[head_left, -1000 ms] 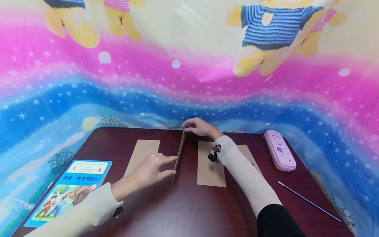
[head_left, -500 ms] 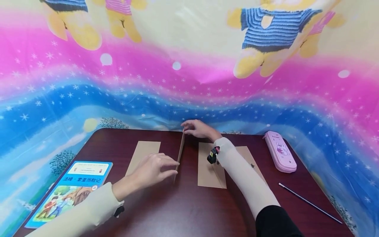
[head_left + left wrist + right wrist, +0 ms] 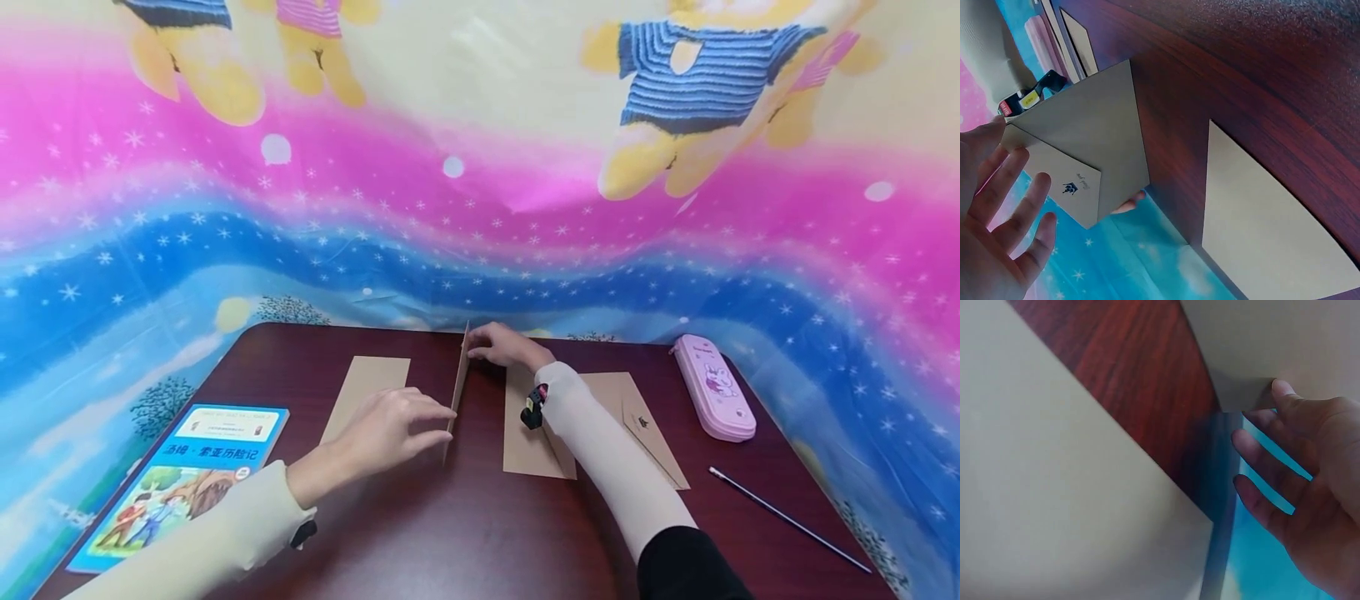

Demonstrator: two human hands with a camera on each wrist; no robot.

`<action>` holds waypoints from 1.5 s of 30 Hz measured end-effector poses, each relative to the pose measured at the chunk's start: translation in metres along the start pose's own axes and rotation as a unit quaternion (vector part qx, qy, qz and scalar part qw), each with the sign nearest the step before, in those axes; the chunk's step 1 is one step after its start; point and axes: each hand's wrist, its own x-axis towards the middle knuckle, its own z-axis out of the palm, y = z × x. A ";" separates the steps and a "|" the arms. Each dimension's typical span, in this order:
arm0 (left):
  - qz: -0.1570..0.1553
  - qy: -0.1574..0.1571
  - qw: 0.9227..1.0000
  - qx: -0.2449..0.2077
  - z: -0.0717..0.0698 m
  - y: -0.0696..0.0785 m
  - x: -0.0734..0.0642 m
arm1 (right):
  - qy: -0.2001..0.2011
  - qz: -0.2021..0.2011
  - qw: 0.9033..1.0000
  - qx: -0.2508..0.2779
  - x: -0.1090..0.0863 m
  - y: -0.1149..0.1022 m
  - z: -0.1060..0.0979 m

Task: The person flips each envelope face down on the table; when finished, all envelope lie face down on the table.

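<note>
A brown kraft envelope [image 3: 459,375] stands on its edge over the middle of the table, seen nearly edge-on in the head view. My left hand [image 3: 386,421] pinches its near edge between thumb and index finger, the other fingers spread apart. In the left wrist view, the envelope's pointed flap [image 3: 1063,178] shows a small dark print. At the far edge, my right hand [image 3: 504,346] grips the envelope, its thumb [image 3: 1285,394] on the face near a corner. Fingertips [image 3: 1130,203] of that hand show past the edge in the left wrist view.
Another brown envelope [image 3: 375,375] lies left of the held one. Two more, a nearer envelope [image 3: 528,446] and a farther envelope [image 3: 648,429], lie partly under the right forearm. A blue book [image 3: 180,483] is at left; a pink pencil case [image 3: 716,392] and a pencil [image 3: 787,517] are at right.
My right hand has slid lower along the envelope's far edge, and its forearm has shifted slightly left, uncovering more of the rightmost envelope. The left hand stays nearly still.
</note>
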 end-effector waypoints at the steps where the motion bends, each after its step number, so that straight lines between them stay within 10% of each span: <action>1: 0.000 0.000 1.000 -0.001 0.000 0.000 0.000 | -0.001 0.002 1.000 -0.005 0.000 0.001 0.002; 23: -0.014 -0.020 1.000 -0.009 -0.002 0.002 0.000 | -0.010 0.038 0.997 -0.062 0.003 -0.002 0.017; 45: -0.017 0.006 0.999 -0.030 -0.011 -0.006 -0.006 | 0.056 0.027 0.996 0.065 -0.005 0.020 0.001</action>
